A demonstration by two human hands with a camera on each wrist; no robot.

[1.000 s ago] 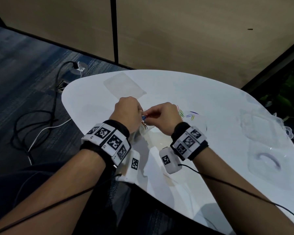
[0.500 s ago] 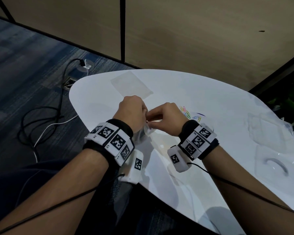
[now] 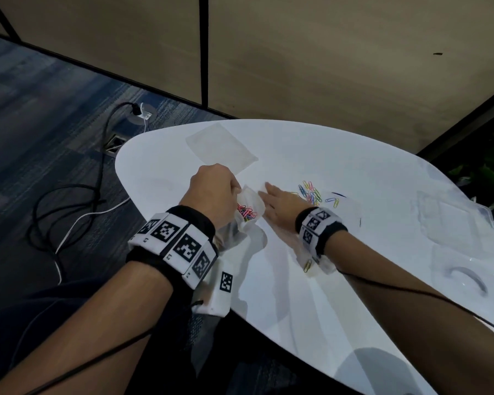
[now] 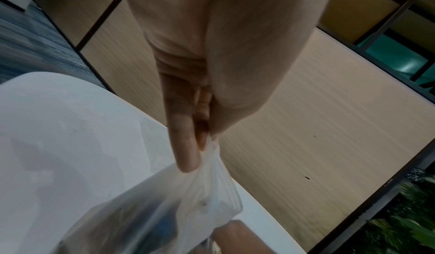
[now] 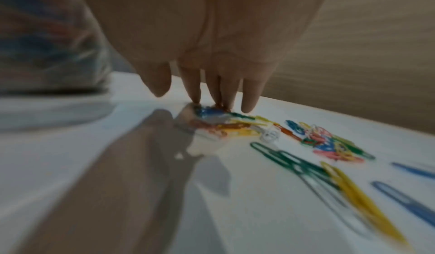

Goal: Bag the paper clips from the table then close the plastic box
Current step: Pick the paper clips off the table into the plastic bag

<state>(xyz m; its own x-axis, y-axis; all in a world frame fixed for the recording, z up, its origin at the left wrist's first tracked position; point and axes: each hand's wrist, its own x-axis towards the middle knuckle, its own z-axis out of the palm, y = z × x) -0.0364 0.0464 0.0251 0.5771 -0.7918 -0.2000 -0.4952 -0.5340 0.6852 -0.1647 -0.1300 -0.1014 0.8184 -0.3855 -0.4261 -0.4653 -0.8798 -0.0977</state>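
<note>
Pinching bag (image 3: 247, 212) of clips (image 3: 247, 214), left hand (image 3: 211, 192)

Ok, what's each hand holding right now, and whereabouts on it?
The left hand pinches the plastic bag at its top edge. The right hand holds nothing; its fingers reach the loose paper clips.

Two plastic bags: one (image 3: 247, 208) holding clips in the left grip (image 3: 211, 192), one (image 3: 221, 148) flat beyond it. One clear box (image 3: 451, 223), right of the right grip (image 3: 278, 202). Loose clips (image 3: 311, 192): too many, too blurred to count.
</note>
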